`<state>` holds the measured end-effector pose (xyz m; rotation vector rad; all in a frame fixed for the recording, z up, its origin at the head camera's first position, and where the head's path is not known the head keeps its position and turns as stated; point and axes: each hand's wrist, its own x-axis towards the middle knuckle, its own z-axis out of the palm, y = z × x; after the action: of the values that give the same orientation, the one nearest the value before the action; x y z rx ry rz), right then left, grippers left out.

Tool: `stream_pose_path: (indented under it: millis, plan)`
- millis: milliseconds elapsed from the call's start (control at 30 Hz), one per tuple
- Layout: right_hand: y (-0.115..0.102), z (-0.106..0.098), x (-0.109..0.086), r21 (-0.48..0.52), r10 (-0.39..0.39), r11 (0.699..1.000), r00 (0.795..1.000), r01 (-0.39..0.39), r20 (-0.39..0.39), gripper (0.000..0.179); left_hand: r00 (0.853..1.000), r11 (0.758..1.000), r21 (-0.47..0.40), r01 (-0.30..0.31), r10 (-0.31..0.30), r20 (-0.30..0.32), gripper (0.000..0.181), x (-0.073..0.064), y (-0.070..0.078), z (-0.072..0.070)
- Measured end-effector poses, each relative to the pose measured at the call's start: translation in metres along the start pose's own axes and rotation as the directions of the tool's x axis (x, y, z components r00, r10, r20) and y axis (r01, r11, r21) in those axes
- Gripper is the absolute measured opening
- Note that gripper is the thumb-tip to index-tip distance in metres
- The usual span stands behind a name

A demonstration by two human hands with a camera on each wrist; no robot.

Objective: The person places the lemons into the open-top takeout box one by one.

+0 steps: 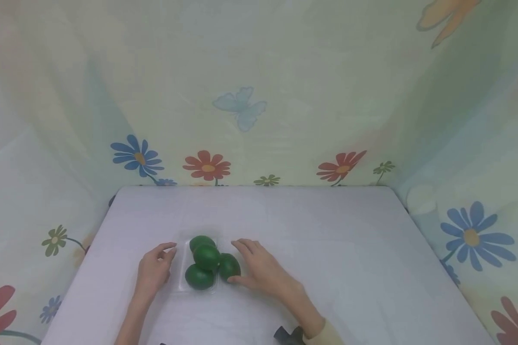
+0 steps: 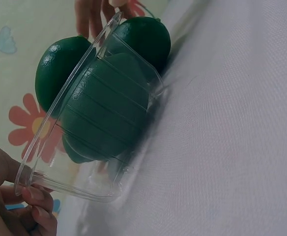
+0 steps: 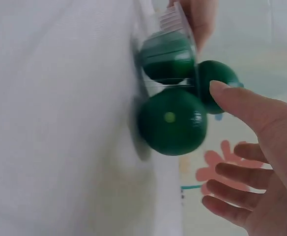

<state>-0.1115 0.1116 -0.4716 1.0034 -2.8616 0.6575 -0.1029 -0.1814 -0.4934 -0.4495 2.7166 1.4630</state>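
Note:
A clear plastic container (image 1: 182,282) stands on the white table with two dark green, egg-shaped, lime-like fruits in it, one at the back (image 1: 200,241) and one at the front (image 1: 199,277). On top of them sits another such fruit (image 1: 207,258). One more fruit (image 3: 172,125) lies on the table against the container's right side. With thumb and fingertips, my left hand (image 2: 20,201) pinches the container's rim at its left. Fingers spread, my right hand (image 1: 259,268) is around the fruit on the right, its thumb (image 3: 242,103) beside the fruits and its palm holding nothing.
A black object (image 1: 289,335) shows at the table's near edge by the right forearm. The white-covered table (image 1: 349,258) meets a flower-printed cloth (image 1: 285,120) at its back and both sides.

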Motion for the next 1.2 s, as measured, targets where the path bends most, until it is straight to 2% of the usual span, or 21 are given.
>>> stream_pose_path:
  millis: [167,300,600,767,967,1200]
  plan:
    - [0.0,0.015,0.001,-0.001,0.033,0.999,0.998,-0.033,0.055,0.086,1.0,1.0,0.002,-0.007,0.007,-0.002,0.038,0.0,-0.001,0.001]
    - [-0.001,0.026,0.002,-0.026,0.001,1.0,0.999,0.0,0.043,0.082,1.0,1.0,0.007,-0.009,0.009,0.002,0.038,0.001,-0.002,0.001]
    - [-0.005,0.047,0.009,0.034,0.001,0.999,1.0,-0.002,0.025,0.069,1.0,1.0,-0.004,-0.016,0.016,0.005,0.038,0.0,-0.002,0.0]
    - [-0.003,0.053,0.012,0.054,-0.008,0.999,1.0,0.009,-0.019,0.06,1.0,1.0,0.001,-0.017,0.017,0.004,0.039,0.0,-0.002,0.0]
    - [-0.001,0.058,0.013,0.065,-0.005,0.998,1.0,0.006,-0.021,0.057,1.0,1.0,0.003,-0.027,0.027,-0.003,0.038,-0.001,-0.001,0.0]
    - [0.002,0.048,0.007,0.112,0.033,0.993,0.999,-0.031,-0.018,0.059,1.0,1.0,-0.002,-0.019,0.019,0.0,0.038,-0.001,0.0,0.0]
